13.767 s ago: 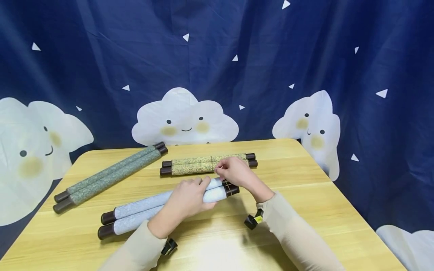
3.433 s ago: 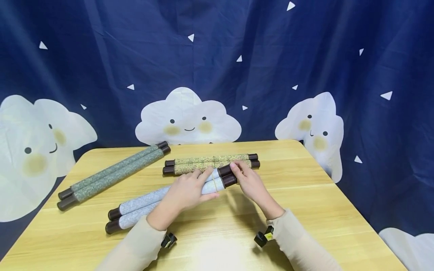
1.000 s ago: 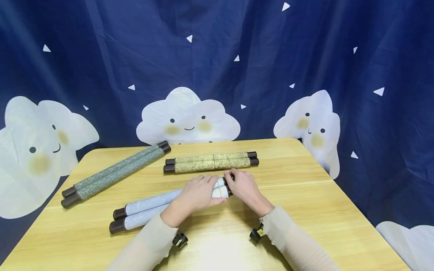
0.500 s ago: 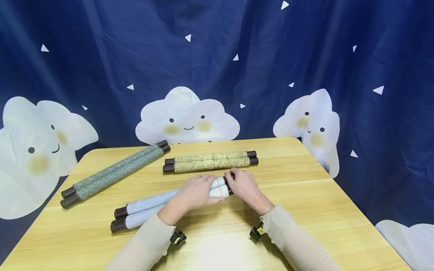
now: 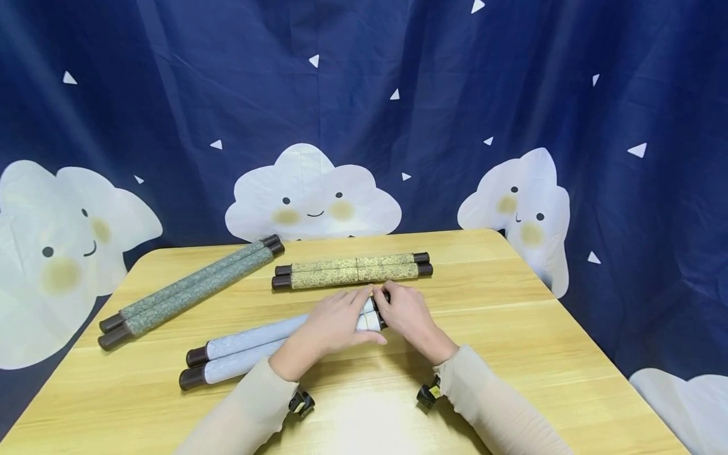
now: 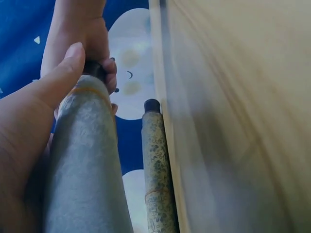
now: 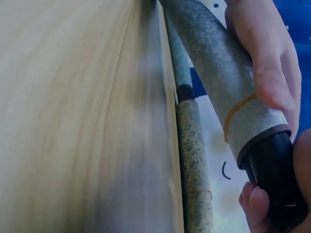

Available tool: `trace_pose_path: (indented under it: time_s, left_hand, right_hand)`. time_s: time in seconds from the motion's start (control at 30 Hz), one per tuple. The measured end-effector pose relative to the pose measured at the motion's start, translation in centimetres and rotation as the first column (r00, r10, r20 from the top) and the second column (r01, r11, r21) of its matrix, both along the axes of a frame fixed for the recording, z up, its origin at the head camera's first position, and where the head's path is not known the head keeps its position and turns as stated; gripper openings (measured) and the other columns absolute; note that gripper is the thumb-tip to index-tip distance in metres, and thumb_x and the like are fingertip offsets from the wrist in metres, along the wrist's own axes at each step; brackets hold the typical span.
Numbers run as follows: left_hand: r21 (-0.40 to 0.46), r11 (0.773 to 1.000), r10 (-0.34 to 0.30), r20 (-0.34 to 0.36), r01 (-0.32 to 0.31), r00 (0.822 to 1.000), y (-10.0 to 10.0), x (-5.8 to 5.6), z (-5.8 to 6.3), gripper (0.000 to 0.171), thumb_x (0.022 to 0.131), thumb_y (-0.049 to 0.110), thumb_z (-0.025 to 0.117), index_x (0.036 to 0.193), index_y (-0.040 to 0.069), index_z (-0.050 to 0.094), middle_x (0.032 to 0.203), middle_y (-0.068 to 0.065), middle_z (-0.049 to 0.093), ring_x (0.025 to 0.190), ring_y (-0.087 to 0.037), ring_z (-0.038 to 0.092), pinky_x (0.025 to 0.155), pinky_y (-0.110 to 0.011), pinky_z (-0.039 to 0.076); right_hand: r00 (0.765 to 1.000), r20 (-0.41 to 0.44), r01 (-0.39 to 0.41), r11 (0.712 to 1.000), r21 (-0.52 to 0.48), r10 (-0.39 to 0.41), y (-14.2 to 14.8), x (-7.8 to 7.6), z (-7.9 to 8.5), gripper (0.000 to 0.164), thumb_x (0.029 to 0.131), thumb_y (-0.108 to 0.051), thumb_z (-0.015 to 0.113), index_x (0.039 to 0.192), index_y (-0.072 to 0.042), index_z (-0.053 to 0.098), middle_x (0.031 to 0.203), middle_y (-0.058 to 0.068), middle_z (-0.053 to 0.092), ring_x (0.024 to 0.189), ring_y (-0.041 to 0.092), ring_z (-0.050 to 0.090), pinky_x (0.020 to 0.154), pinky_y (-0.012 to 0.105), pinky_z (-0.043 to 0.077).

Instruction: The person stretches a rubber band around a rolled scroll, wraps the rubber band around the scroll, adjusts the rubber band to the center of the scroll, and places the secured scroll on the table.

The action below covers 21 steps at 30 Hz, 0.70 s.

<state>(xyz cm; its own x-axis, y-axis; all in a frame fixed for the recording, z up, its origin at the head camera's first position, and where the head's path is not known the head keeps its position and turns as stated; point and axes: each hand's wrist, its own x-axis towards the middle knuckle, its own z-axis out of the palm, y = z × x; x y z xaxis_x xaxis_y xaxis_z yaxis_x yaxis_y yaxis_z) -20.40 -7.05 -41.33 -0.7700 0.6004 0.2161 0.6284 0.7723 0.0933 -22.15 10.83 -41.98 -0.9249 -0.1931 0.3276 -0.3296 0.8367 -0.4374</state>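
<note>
A pair of light blue hanging scrolls [image 5: 250,344], rolled and side by side with dark brown end knobs, slants across the near half of the table. My left hand [image 5: 332,325] holds them from above near their right end, its thumb along the near side. My right hand [image 5: 406,313] grips the dark knobs [image 7: 272,165] at that end, its fingers wrapped under them in the right wrist view. A thin tan rubber band [image 7: 235,111] circles the pale cloth just inside the knobs, right by the left fingertips. The right hand hides most of the knobs in the head view.
Behind the hands lies a pair of yellow patterned scrolls [image 5: 330,276] with a band round the middle. A green pair [image 5: 199,287] lies diagonally at the left. The wooden table [image 5: 512,354] ends at a dark blue curtain [image 5: 364,76] with cloud prints.
The rubber band has moved from the dark knobs, where the right fingers pulled it, onto the pale cloth. The right hand now grips the knobs; the left fingers have just shifted toward it.
</note>
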Motion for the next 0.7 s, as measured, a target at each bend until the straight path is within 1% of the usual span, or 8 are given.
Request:
trace_pose_path:
  time_s: [0.07, 0.17, 0.27, 0.37, 0.43, 0.53, 0.7]
  left_hand:
    - [-0.006, 1.0, -0.001, -0.002, 0.001, 1.0, 0.09, 0.02, 0.06, 0.099, 0.082, 0.075, 0.054, 0.149, 0.004, 0.037, 0.136, -0.015, 0.056, 0.118, -0.033, 0.056, 0.097, -0.047, 0.048]
    - [-0.014, 1.0, 0.004, -0.006, -0.004, 1.0, 0.06, -0.03, 0.14, 0.09, 0.085, 0.069, 0.058, 0.144, 0.003, 0.044, 0.13, -0.015, 0.06, 0.113, -0.033, 0.059, 0.095, -0.048, 0.05]
    - [-0.013, 1.0, 0.006, -0.021, -0.006, 1.0, -0.06, -0.13, 0.21, 0.083, 0.084, 0.066, 0.062, 0.137, 0.003, 0.051, 0.119, -0.012, 0.065, 0.102, -0.029, 0.063, 0.084, -0.043, 0.054]
    - [-0.013, 1.0, 0.009, -0.041, -0.01, 0.999, -0.16, -0.22, 0.3, 0.079, 0.083, 0.065, 0.064, 0.131, 0.003, 0.055, 0.11, -0.01, 0.067, 0.092, -0.025, 0.064, 0.076, -0.039, 0.055]
    - [-0.024, 1.0, 0.016, -0.049, -0.018, 0.999, -0.17, -0.21, 0.38, 0.078, 0.083, 0.065, 0.064, 0.13, 0.003, 0.056, 0.11, -0.01, 0.068, 0.092, -0.025, 0.064, 0.076, -0.038, 0.055]
    - [-0.028, 0.999, 0.032, -0.04, -0.033, 0.999, -0.15, -0.05, 0.5, 0.077, 0.083, 0.064, 0.065, 0.129, 0.003, 0.057, 0.11, -0.011, 0.068, 0.092, -0.026, 0.064, 0.076, -0.039, 0.055]
    - [-0.013, 0.998, 0.067, -0.028, -0.067, 0.997, -0.09, 0.28, 0.56, 0.074, 0.081, 0.062, 0.068, 0.125, 0.003, 0.059, 0.105, -0.01, 0.068, 0.089, -0.025, 0.064, 0.073, -0.039, 0.054]
  right_hand:
    - [1.0, -0.001, -0.005, 1.0, -0.012, 0.005, -0.11, 0.08, 0.11, 0.029, 0.101, -0.03, 0.05, 0.088, -0.009, 0.067, 0.062, -0.003, 0.054, 0.049, 0.012, 0.048, 0.045, 0.028, 0.041]
    - [1.0, 0.013, -0.002, 1.0, -0.03, 0.002, -0.12, 0.09, 0.24, 0.029, 0.101, -0.03, 0.051, 0.09, -0.008, 0.067, 0.063, -0.001, 0.056, 0.05, 0.013, 0.049, 0.045, 0.028, 0.041]
    - [1.0, 0.023, 0.008, 1.0, -0.026, -0.007, 0.08, -0.07, 0.28, 0.029, 0.101, -0.03, 0.051, 0.091, -0.008, 0.067, 0.064, 0.0, 0.058, 0.051, 0.015, 0.05, 0.047, 0.029, 0.042]
    - [0.999, 0.021, 0.026, 1.0, -0.017, -0.026, 0.31, -0.29, 0.23, 0.029, 0.1, -0.03, 0.051, 0.092, -0.008, 0.069, 0.067, 0.002, 0.06, 0.054, 0.016, 0.051, 0.049, 0.03, 0.043]
    - [0.999, 0.015, 0.035, 0.999, -0.014, -0.035, 0.44, -0.41, 0.17, 0.028, 0.1, -0.03, 0.052, 0.092, -0.009, 0.069, 0.068, 0.003, 0.062, 0.055, 0.016, 0.052, 0.05, 0.03, 0.044]
    - [0.999, 0.011, 0.041, 0.999, -0.015, -0.041, 0.52, -0.47, 0.16, 0.029, 0.1, -0.031, 0.052, 0.092, -0.01, 0.07, 0.069, 0.003, 0.063, 0.055, 0.017, 0.053, 0.051, 0.032, 0.044]
    - [0.999, 0.024, 0.045, 0.999, -0.012, -0.045, 0.47, -0.45, 0.13, 0.028, 0.1, -0.032, 0.052, 0.091, -0.011, 0.069, 0.067, 0.002, 0.061, 0.055, 0.017, 0.052, 0.051, 0.031, 0.043]
